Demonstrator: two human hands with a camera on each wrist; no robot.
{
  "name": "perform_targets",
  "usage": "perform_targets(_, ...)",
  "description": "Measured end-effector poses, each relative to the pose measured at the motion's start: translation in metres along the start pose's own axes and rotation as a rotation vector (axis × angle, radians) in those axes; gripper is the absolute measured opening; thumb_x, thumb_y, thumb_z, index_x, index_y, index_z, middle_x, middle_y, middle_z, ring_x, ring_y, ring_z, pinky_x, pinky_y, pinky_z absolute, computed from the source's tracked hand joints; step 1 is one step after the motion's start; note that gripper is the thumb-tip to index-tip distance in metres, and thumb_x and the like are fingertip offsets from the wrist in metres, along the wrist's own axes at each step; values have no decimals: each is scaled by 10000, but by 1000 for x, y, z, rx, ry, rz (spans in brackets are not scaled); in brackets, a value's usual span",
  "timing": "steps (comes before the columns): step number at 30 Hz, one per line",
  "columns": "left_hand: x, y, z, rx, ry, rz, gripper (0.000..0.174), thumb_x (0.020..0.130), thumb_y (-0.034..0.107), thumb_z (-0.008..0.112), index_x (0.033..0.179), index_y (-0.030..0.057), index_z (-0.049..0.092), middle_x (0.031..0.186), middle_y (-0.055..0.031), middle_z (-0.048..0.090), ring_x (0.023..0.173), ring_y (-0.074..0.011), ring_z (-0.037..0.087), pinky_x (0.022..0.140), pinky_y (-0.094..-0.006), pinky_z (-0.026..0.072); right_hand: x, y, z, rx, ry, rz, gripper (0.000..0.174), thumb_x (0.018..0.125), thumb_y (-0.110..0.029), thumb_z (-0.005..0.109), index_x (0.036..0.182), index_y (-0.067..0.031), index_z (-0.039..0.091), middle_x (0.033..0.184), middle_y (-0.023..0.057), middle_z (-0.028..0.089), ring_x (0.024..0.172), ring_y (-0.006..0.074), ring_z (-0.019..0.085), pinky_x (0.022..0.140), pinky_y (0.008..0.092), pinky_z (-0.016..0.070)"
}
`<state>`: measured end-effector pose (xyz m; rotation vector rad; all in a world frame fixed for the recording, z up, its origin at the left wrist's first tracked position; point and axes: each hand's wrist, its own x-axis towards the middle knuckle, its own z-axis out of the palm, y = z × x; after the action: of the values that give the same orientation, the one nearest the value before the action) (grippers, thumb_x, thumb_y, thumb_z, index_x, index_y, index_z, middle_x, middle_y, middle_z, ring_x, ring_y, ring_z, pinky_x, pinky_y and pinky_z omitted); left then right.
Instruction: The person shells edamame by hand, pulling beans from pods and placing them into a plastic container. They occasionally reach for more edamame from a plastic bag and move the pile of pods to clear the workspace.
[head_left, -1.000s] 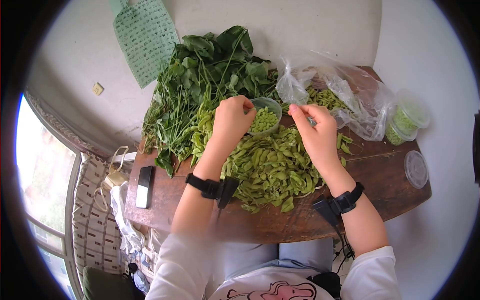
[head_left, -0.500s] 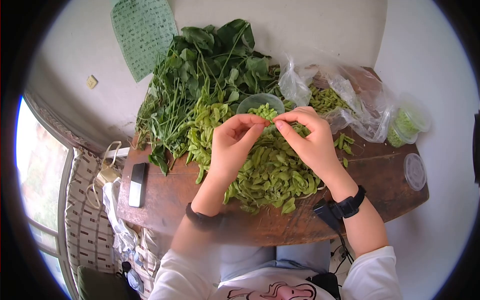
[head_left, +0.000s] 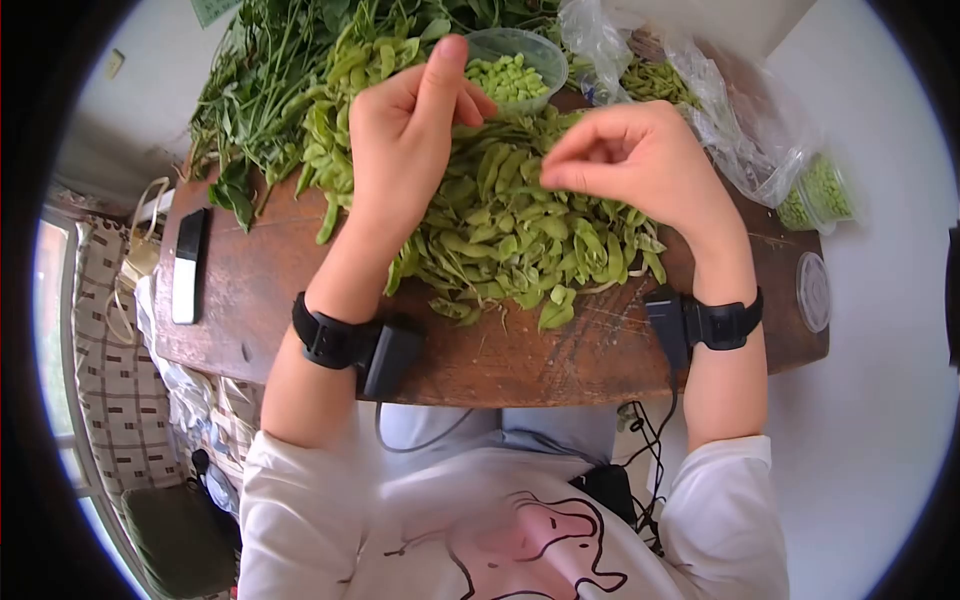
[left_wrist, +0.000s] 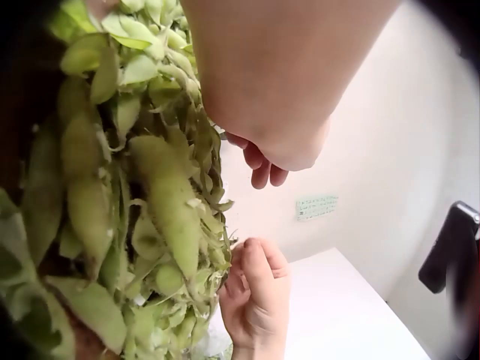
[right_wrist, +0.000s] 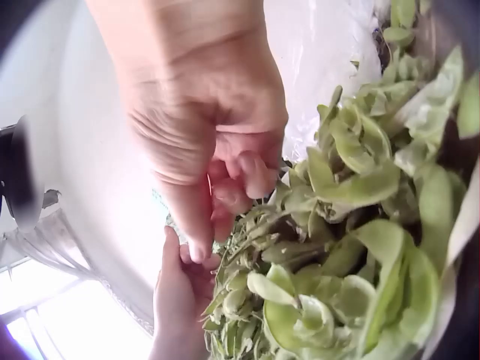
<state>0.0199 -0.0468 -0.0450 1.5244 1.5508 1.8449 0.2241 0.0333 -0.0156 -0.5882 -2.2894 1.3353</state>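
My left hand is over the left side of the piled green pods, its thumb raised and its fingers loosely bent, with nothing seen in it. Behind it stands a clear bowl of shelled green beans. Over the pile's right side is my right hand, thumb and forefinger tips close together; whether something small is between them is hidden. In the right wrist view the right hand hangs beside pods, thumb straight, other fingers curled. The left wrist view shows my left hand above the pile's edge.
Leafy stalks cover the back left. A clear plastic bag with pods lies back right, beside tubs of beans and a round lid. A phone rests on the table's left side.
The head view has tilted down. My hands, fingertips together half a second ago, have parted; the left thumb now points up near the bowl, and the right hand is over the pods.
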Motion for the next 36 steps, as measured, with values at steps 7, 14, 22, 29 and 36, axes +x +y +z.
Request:
perform_targets(7,4,-3,-4,-15,58,6,629,1089,413,351,690,28,650,726,-50,691,619,-56,458,569,-224,342,-8,-32,6,-328,-629,409,173,796,-117,765,955,-54,789,722,80,728,632,106,676,563,255,493)
perform_targets(14,3,2,-4,-100,38,4,584,1083,392,375,767,7,680,677,-42,656,659,-80,499,621,-242,403,-19,-19,20,-623,-471,50,156,721,-213,779,840,-111,773,711,80,703,668,268,682,613,371,517)
perform_targets(22,4,-1,-10,-271,34,-84,603,1078,449,318,878,5,674,702,-48,664,674,-95,507,632,-254,395,-10,-24,17,-488,-565,73,121,770,-184,773,833,-81,762,632,71,653,555,205,626,539,336,481)
perform_targets(29,-1,6,-9,-237,-233,103,179,983,175,602,1025,15,672,911,-36,690,818,-82,611,678,-221,435,-5,-26,23,235,190,73,127,897,-122,736,965,-16,755,610,-23,637,511,9,513,439,195,341)
perform_targets(36,-3,15,-5,-157,-296,92,237,874,93,761,1092,18,706,1021,-30,725,853,-64,653,667,-201,465,2,-9,28,486,418,8,219,938,-171,716,1046,19,710,767,6,686,471,11,452,415,172,294)
